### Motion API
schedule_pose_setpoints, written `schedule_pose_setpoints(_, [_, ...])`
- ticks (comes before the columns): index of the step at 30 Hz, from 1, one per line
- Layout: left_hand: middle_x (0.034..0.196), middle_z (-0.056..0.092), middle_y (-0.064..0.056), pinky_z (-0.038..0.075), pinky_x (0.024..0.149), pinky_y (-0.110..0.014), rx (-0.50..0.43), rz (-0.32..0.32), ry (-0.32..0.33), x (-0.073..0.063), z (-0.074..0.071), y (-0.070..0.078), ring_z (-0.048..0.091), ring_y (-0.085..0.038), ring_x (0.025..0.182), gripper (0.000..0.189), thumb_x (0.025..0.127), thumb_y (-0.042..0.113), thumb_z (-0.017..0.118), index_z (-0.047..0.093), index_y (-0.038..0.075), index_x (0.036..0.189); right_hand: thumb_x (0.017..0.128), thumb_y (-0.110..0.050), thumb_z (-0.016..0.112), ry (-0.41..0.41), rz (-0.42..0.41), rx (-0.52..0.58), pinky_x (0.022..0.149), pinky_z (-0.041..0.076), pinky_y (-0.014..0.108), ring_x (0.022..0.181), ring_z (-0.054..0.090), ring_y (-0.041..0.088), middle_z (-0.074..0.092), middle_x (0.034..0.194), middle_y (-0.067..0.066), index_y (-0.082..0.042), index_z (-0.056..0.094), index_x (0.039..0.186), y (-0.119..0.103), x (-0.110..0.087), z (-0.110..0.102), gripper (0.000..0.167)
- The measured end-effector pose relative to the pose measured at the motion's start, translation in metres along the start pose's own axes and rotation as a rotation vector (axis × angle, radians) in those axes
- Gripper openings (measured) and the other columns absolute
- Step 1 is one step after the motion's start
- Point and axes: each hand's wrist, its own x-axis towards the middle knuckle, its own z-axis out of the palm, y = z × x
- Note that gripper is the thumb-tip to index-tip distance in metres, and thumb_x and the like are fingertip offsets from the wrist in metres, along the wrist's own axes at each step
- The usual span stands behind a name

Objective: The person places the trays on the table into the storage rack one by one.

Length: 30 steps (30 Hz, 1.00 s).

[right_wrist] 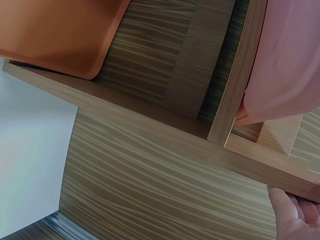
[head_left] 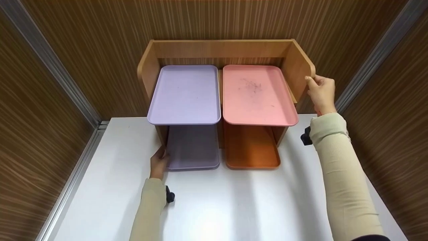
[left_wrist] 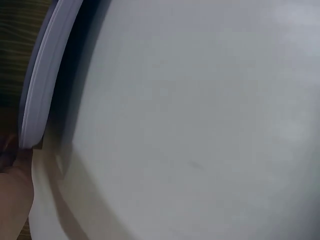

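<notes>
A two-level wooden shelf (head_left: 220,48) stands against the back wall, bearing trays. On its upper level are a lilac tray (head_left: 187,93) at left and a pink tray (head_left: 257,110) at right. Below lie a purple tray (head_left: 194,147) and an orange tray (head_left: 252,147). My right hand (head_left: 322,92) pinches the front edge of the shelf's right side panel (head_left: 301,70), thumb toward the inside. Low at the left, my left hand (head_left: 158,162) grips the front of the left side panel, right beside the purple tray's corner; its fingertips are partly hidden.
The shelf stands on a white table (head_left: 207,201). Wood-grain walls (head_left: 220,20) close in the back and both sides, with metal rails (head_left: 80,87) at the corners. Dark marks show on the pink tray. Each wrist wears a small black device (head_left: 170,195).
</notes>
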Motion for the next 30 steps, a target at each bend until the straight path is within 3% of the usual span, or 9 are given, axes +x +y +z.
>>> schedule_pose_setpoints(2, [0.147,0.03,-0.026,0.027,0.109,-0.039,-0.025,-0.002,0.004,-0.002,-0.005,0.001,0.024,-0.036,0.138,0.057,0.089,0.003,0.053,0.033,-0.002,0.143,0.095,-0.024,0.055,-0.005,-0.003,0.001,0.093,0.044,0.035,0.098,0.059,0.009,0.061,0.121,0.012,0.0,0.056,0.127,0.001,0.001,0.0,0.04])
schedule_pose_setpoints(7, [0.148,0.031,-0.022,0.027,0.109,-0.04,-0.008,-0.065,-0.001,-0.005,-0.019,0.016,0.027,-0.034,0.137,0.057,0.092,0.008,0.057,0.033,-0.002,0.143,0.095,-0.024,0.055,0.0,-0.018,-0.041,0.069,0.046,0.02,0.076,0.056,0.004,0.069,0.103,0.0,-0.001,0.059,0.125,0.002,0.002,-0.003,0.038])
schedule_pose_setpoints(9, [0.148,0.031,-0.021,0.027,0.109,-0.041,0.006,-0.082,-0.007,-0.008,-0.026,0.028,0.028,-0.034,0.137,0.057,0.092,0.01,0.058,0.033,-0.003,0.143,0.095,-0.025,0.055,-0.004,-0.013,-0.043,0.074,0.047,0.022,0.08,0.058,0.007,0.068,0.106,0.003,0.0,0.059,0.125,0.002,0.002,-0.004,0.038])
schedule_pose_setpoints(13, [0.149,0.03,-0.02,0.027,0.109,-0.042,0.003,-0.1,0.002,-0.012,-0.042,0.047,0.027,-0.032,0.138,0.056,0.094,0.01,0.056,0.032,-0.004,0.142,0.096,-0.026,0.053,-0.024,0.012,-0.035,0.098,0.041,0.038,0.107,0.057,0.012,0.057,0.126,0.015,0.0,0.055,0.129,0.001,0.001,-0.004,0.042])
schedule_pose_setpoints(18, [0.15,0.031,-0.016,0.026,0.11,-0.035,0.042,-0.08,0.031,-0.003,-0.069,0.054,0.029,-0.027,0.138,0.057,0.095,0.012,0.056,0.031,-0.002,0.144,0.096,-0.029,0.052,-0.026,0.014,-0.106,0.091,0.046,0.031,0.101,0.057,0.01,0.057,0.126,0.015,-0.003,0.055,0.13,0.001,0.002,-0.002,0.042])
schedule_pose_setpoints(21, [0.15,0.032,-0.014,0.026,0.11,-0.032,0.108,-0.037,0.043,0.006,-0.084,0.056,0.03,-0.025,0.137,0.058,0.095,0.014,0.057,0.03,-0.001,0.144,0.096,-0.03,0.052,-0.044,0.016,-0.124,0.094,0.044,0.033,0.108,0.057,0.013,0.056,0.129,0.015,-0.003,0.054,0.131,0.001,0.003,-0.003,0.044])
schedule_pose_setpoints(24, [0.149,0.033,-0.015,0.026,0.11,-0.033,0.155,0.008,0.052,0.014,-0.095,0.067,0.031,-0.025,0.137,0.059,0.094,0.014,0.058,0.031,-0.001,0.144,0.096,-0.03,0.053,-0.043,-0.033,-0.145,0.09,0.047,0.029,0.104,0.058,0.009,0.059,0.125,0.013,-0.002,0.054,0.13,0.005,0.005,-0.005,0.044])
schedule_pose_setpoints(27, [0.148,0.034,-0.014,0.028,0.109,-0.035,0.209,0.038,0.047,0.018,-0.104,0.084,0.031,-0.025,0.137,0.058,0.093,0.014,0.059,0.033,0.0,0.143,0.096,-0.032,0.052,-0.009,-0.151,-0.252,0.082,0.048,0.025,0.099,0.059,0.009,0.063,0.12,0.012,-0.004,0.057,0.129,0.015,0.005,-0.01,0.044])
schedule_pose_setpoints(30, [0.149,0.033,-0.014,0.03,0.108,-0.037,0.294,0.075,0.014,0.02,-0.112,0.101,0.031,-0.026,0.137,0.059,0.093,0.017,0.059,0.033,0.0,0.143,0.097,-0.035,0.051,0.011,-0.261,-0.356,0.091,0.046,0.031,0.11,0.058,0.018,0.061,0.124,0.013,-0.006,0.053,0.133,0.03,0.003,-0.018,0.046])
